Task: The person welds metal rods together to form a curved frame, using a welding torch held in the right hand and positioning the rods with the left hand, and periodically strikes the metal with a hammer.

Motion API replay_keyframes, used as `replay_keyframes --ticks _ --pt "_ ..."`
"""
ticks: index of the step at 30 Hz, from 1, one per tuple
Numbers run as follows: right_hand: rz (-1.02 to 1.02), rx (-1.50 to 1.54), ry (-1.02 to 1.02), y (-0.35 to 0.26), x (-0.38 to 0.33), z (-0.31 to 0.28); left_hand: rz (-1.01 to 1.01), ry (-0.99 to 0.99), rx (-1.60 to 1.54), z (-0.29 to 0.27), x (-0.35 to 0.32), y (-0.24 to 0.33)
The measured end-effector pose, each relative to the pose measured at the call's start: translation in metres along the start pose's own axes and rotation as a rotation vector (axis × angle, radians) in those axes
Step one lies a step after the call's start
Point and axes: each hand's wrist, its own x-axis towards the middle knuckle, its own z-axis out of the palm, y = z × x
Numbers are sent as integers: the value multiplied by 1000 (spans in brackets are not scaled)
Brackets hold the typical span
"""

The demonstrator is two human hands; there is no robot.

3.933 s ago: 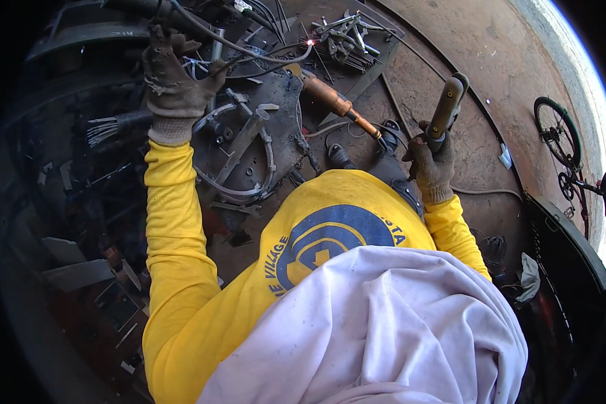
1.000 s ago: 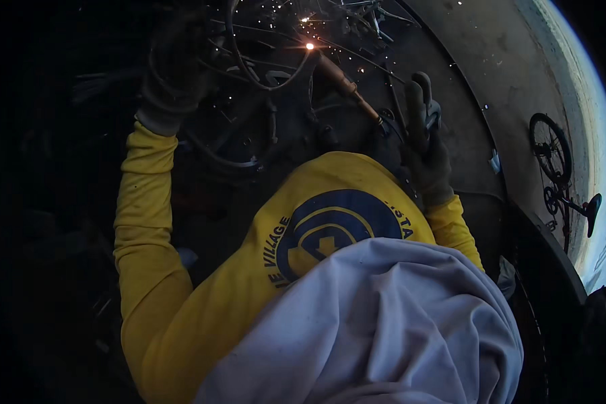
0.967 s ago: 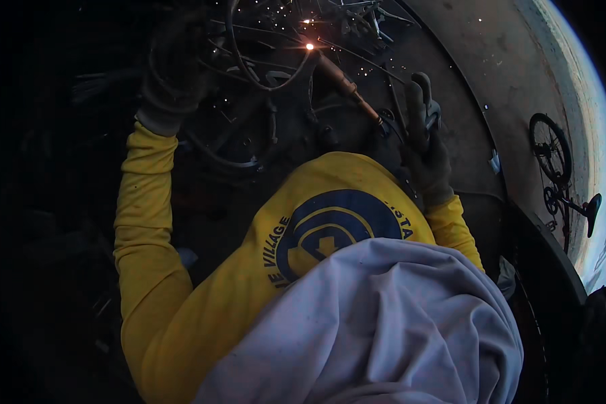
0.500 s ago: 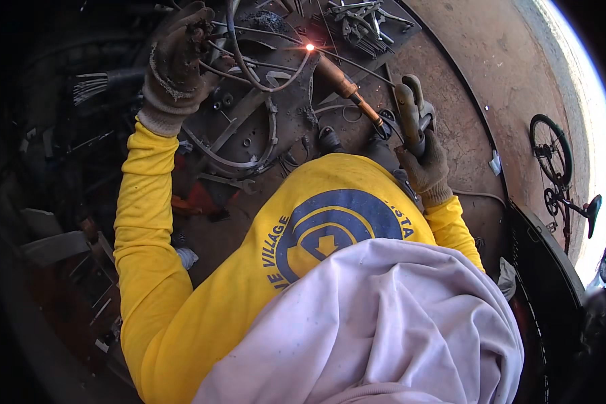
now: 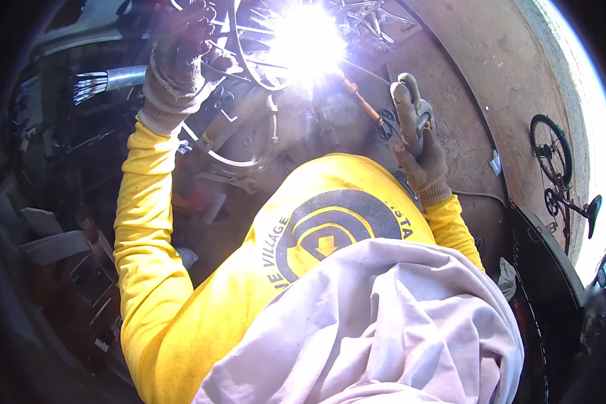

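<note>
A blinding white-violet arc (image 5: 308, 44) burns at the tip of a welding torch with a copper-coloured neck (image 5: 363, 101). My right hand (image 5: 427, 165), in a brown work glove, is wrapped round the torch's grey handle (image 5: 406, 111). At the upper left my gloved left hand (image 5: 176, 77) is closed on a workpiece of bent metal rods (image 5: 241, 55), which reaches toward the arc. Glare hides the torch's nozzle and the joint, and washes out part of the left fingers.
A curved metal strip (image 5: 274, 128) and an open-ended spanner (image 5: 242, 183) lie below the workpiece. Several clamps or pliers (image 5: 377, 20) lie at the far edge of the dark work surface. A hose (image 5: 481, 195) runs along the right. Further right stands a bicycle (image 5: 552, 151).
The small orange glow at the torch tip has become a large white arc that lights the surroundings. Both hands have stayed nearly in place.
</note>
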Motion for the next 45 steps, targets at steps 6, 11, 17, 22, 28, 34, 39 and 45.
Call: replay_keyframes --ticks 6,11,17,22,28,34,39,45 --pt "-70 142 18 5 1 5 -62 6 -15 1 -8 8" --pt "-171 158 -7 12 0 5 -52 -88 107 -1 -16 3" --pt "-27 153 59 9 -3 6 -315 -105 -285 6 -10 7" --pt "-32 113 30 5 -1 1 -236 -75 -191 1 3 10" --pt "66 144 37 1 -4 3 -222 -34 -294 9 -8 3" --pt "-54 124 26 12 -3 5 -85 -31 -120 11 -11 -2" --pt "74 229 42 9 -4 8 -24 77 -192 15 -16 -2" --pt "41 213 57 15 -3 9 -148 -65 -199 7 -15 2"
